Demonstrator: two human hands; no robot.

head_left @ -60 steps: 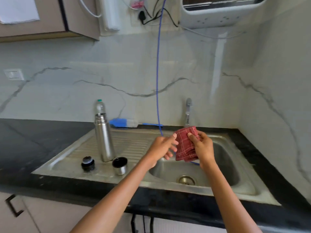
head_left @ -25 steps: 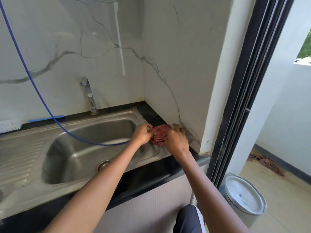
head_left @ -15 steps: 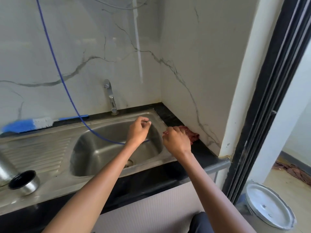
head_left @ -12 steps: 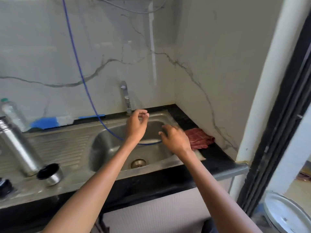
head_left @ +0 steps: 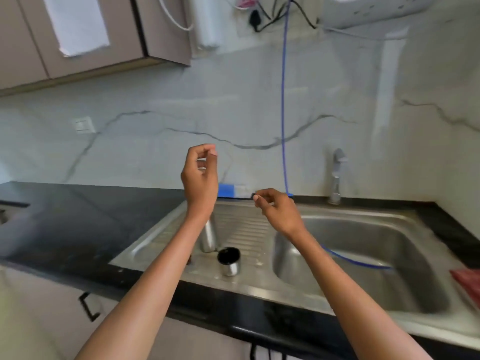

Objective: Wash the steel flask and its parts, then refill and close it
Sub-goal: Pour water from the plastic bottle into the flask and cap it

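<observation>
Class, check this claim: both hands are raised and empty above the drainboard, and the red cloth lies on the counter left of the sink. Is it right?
One detail is wrong: the head view shows the red cloth right of the sink. The left hand and right hand are indeed empty.

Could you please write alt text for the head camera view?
Two bare hands, left hand and right hand, hover loosely curled and empty above a steel sink's drainboard, where the flask and its cup stand; a red cloth lies at far right.
</observation>
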